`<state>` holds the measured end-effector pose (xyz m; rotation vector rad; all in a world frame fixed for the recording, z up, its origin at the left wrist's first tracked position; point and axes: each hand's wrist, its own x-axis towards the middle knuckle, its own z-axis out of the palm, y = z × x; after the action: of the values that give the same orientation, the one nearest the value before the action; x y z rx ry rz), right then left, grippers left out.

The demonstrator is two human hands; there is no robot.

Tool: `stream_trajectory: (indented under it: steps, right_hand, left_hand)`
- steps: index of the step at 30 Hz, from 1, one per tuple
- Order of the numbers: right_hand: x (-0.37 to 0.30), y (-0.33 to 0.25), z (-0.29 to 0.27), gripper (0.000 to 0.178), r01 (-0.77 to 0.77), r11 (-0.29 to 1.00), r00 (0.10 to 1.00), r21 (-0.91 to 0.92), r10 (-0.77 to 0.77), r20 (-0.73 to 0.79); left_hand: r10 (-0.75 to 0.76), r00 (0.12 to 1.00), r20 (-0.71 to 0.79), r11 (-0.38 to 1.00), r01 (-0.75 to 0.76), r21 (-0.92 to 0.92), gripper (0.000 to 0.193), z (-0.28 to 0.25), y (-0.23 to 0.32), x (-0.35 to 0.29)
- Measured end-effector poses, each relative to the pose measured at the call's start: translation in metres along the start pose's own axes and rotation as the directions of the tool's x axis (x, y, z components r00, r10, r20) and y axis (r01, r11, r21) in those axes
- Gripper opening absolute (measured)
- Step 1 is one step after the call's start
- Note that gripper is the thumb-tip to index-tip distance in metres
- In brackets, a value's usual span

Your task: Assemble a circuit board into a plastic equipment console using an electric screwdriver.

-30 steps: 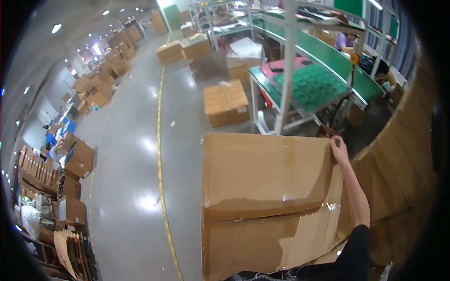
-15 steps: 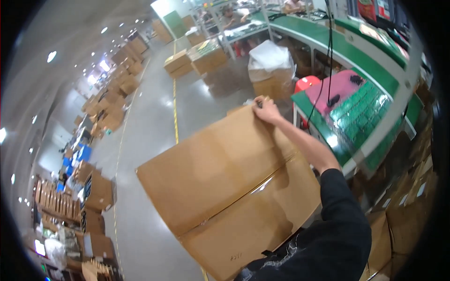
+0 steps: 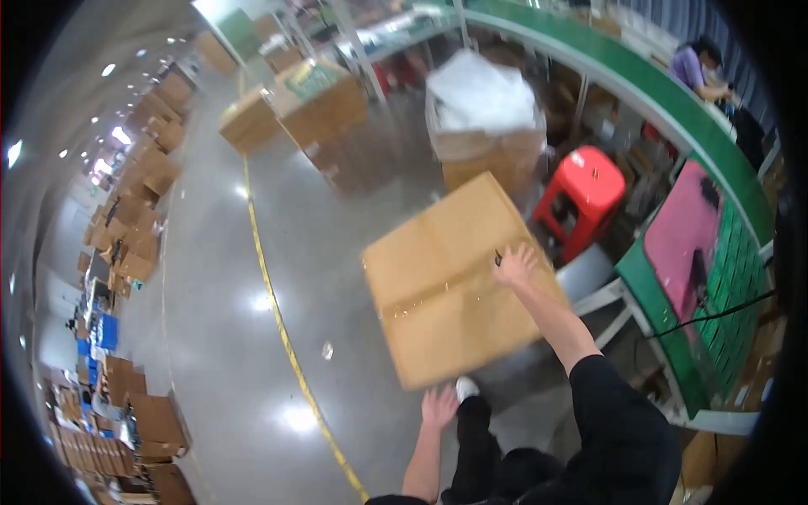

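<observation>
A large brown cardboard box (image 3: 438, 311) lies low in front of me, with its top flaps closed and clear tape along the seam. My right hand (image 3: 517, 264) is on the right part of its top, fingers spread. A small dark thing (image 3: 498, 258) shows by that thumb; I cannot make out what it is. At the box's near edge my left hand (image 3: 440, 407) is open, its fingers apart. Whether it touches the cardboard is unclear. The box's underside is hidden.
A red stool (image 3: 589, 187) and a carton lined with white plastic (image 3: 484, 105) stand just beyond the box. To the right is a green worktable (image 3: 665, 278) with a pink sheet (image 3: 682, 236). A yellow floor line (image 3: 282, 332) runs left; my shoe (image 3: 467, 388) is beside the box.
The box has gone lower and farther from me. My right hand has shifted from its far edge onto its top. My left hand has come into view, and the view has turned right and down.
</observation>
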<state>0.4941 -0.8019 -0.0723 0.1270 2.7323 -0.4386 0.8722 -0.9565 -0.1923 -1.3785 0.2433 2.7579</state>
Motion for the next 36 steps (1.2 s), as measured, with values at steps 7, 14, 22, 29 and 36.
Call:
stream_trajectory:
  steps: [7, 14, 22, 29, 36]
  right_hand:
    - [-0.028, 0.072, 0.112, 0.065, 0.069, 0.997, 0.997, 0.031, -0.07, 0.017]
    - [0.031, 0.273, 0.113, 0.041, -0.502, 0.446, 0.757, 0.741, -0.189, 0.626]
    - [-0.363, 0.341, 0.099, 0.051, -0.459, 0.198, 0.88, 0.866, -0.035, 0.474]
    - [-0.701, 0.499, 0.225, 0.035, -0.52, -0.259, 0.374, 0.814, 0.788, 0.489]
    - [-0.845, 0.584, 0.228, 0.028, -0.053, -0.63, 0.066, 0.775, 0.772, 0.632]
  left_hand:
    - [0.016, 0.999, -0.048, 0.719, 0.022, 0.695, 0.052, 0.095, 0.085, 0.015]
    - [-0.234, 0.939, -0.25, 0.197, 0.298, 0.934, 0.042, 0.07, 0.016, 0.01]
    - [-0.229, 0.958, -0.173, -0.474, 0.045, 0.879, 0.029, 0.086, -0.051, -0.039]
    - [-0.424, 0.896, -0.133, -0.578, -0.155, 0.801, 0.022, 0.071, -0.238, -0.056]
    - [-0.698, 0.652, -0.296, -0.69, -0.5, 0.524, 0.031, 0.021, -0.5, -0.145]
